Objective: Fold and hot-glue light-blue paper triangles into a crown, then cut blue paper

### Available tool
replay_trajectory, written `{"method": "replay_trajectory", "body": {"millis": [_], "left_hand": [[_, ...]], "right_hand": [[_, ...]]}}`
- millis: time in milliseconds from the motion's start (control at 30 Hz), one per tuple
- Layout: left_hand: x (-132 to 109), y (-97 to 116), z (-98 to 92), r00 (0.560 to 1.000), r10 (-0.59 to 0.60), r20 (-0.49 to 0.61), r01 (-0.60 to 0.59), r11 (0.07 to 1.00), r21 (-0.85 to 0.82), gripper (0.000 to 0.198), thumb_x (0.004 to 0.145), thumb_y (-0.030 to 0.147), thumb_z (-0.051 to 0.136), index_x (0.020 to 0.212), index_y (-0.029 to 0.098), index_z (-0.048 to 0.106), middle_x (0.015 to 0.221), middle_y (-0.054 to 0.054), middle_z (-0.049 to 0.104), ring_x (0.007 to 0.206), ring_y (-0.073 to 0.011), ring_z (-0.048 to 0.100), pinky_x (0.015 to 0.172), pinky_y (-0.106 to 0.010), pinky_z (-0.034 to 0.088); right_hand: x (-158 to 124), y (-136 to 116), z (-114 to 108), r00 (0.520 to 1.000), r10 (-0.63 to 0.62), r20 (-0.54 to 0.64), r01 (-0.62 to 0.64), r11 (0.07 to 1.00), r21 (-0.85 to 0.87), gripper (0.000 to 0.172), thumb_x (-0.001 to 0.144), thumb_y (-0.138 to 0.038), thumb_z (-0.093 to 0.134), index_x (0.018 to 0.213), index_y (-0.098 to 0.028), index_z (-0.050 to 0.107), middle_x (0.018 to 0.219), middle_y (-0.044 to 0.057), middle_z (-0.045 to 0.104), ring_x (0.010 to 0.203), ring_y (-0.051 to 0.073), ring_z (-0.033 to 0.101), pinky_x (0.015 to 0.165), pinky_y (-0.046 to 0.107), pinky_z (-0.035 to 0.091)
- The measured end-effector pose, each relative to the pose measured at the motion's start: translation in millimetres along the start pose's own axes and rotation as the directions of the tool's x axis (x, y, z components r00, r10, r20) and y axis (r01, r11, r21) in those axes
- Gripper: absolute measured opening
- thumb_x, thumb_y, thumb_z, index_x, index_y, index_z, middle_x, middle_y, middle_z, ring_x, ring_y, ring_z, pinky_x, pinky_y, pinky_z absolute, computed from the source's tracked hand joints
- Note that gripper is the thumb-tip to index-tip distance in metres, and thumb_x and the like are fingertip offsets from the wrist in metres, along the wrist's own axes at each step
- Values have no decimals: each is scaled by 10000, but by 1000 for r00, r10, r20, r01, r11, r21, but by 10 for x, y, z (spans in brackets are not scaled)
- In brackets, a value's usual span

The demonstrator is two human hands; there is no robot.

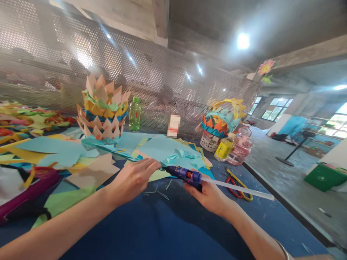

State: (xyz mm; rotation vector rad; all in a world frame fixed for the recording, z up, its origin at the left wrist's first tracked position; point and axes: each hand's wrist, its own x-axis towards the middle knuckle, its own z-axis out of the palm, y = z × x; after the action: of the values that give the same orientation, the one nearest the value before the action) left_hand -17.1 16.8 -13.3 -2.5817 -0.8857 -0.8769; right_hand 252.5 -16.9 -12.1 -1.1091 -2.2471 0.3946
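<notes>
My right hand (214,198) is wrapped round a blue hot glue gun (180,173), whose nozzle points left. A long white glue stick (238,187) sticks out of its back end. Close to the nozzle tip, my left hand (135,177) has its fingers pressed together; what they pinch is hidden behind them. Just beyond both hands lie light blue paper sheets (154,150) with several small folded blue paper pieces (184,155) on top. Thin glue strands or paper slivers (161,193) lie on the dark blue table (135,231) below the gun.
Left stands a tiered paper-petal basket (104,126) beside a green bottle (135,115). Right are another handled paper basket (213,139), a yellow-labelled bottle (224,148), a pink jug (240,148) and scissors (237,186). A purple-red bag-like item (40,184) and paper scraps (35,124) occupy the left.
</notes>
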Motion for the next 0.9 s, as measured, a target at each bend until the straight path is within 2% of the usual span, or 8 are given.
{"method": "replay_trajectory", "body": {"millis": [500, 900], "left_hand": [[0, -37, -9, 999, 19, -43, -17, 999, 44, 371, 788, -39, 328, 1021, 166, 532, 939, -64, 649, 860, -189, 644, 669, -268, 515], [20, -51, -48, 998, 17, -65, -13, 998, 64, 349, 803, -26, 332, 1006, 163, 544, 955, -72, 657, 869, -188, 652, 693, -271, 523]], "right_hand": [[-8, -2, -24, 999, 52, 4, -52, 999, 6, 217, 899, -391, 506, 861, -183, 556, 812, 21, 582, 714, 144, 504, 668, 276, 427], [8, 28, -39, 999, 21, -48, -24, 997, -80, 210, 906, -387, 492, 833, -196, 544, 794, 16, 572, 690, 141, 511, 646, 266, 441]]}}
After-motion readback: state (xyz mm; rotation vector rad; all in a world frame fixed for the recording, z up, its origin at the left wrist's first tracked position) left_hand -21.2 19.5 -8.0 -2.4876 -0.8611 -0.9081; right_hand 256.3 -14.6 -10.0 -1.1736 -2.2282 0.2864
